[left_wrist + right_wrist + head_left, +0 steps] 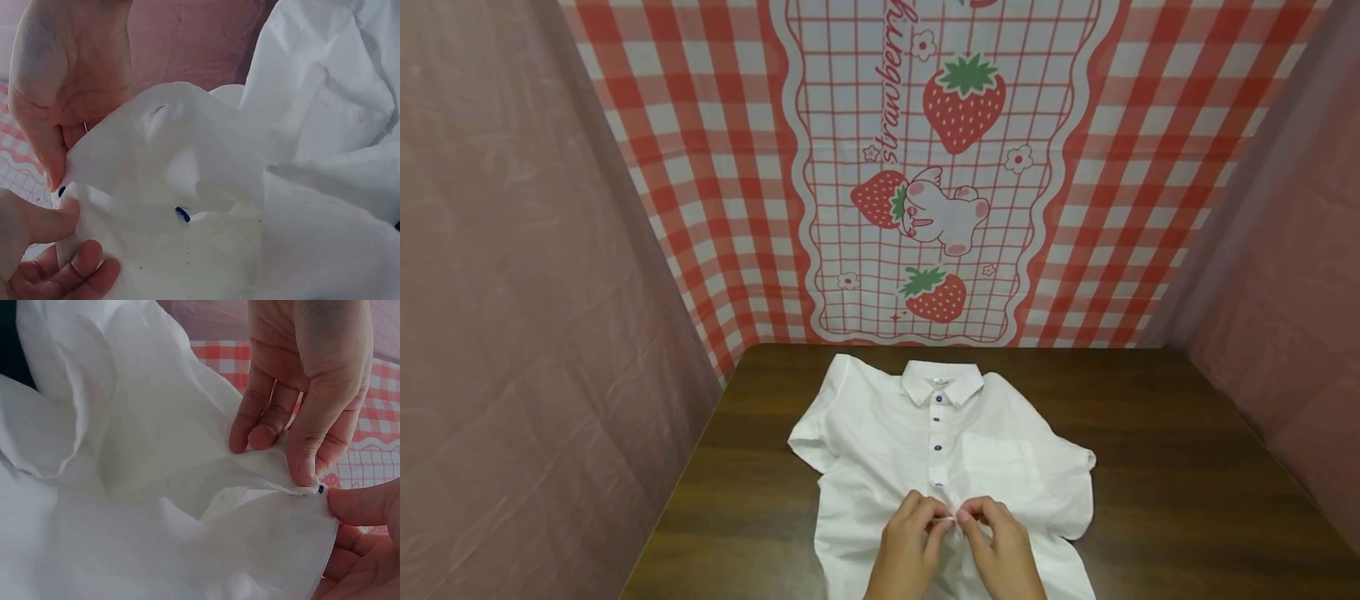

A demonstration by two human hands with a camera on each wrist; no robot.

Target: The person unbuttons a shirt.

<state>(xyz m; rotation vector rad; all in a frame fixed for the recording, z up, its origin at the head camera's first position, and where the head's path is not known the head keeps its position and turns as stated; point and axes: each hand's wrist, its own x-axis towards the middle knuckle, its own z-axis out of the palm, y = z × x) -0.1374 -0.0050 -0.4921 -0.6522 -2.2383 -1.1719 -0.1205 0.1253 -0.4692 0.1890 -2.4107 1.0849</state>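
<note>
A white short-sleeved button shirt [880, 433] lies front up, its collar pointing away from me. Both hands meet over the lower front placket. My left hand [906, 537] pinches one edge of the placket, and my right hand [996, 542] pinches the cloth right beside it, fingertips nearly touching. Between the thumbs a dark blue button [62, 191] shows at the cloth edge; the right wrist view shows the same button [322, 488] partly covered. Lower down, another blue button [182, 214] and a buttonhole slit [157, 110] are visible. Whether the pinched button is through its hole, I cannot tell.
The shirt rests on a dark brown wooden table [1150, 450]. Up the shirt's front, several blue buttons run below the collar [943, 382]. A red checked strawberry cloth [722, 167] hangs behind the table, with pink curtains [535, 333] at both sides.
</note>
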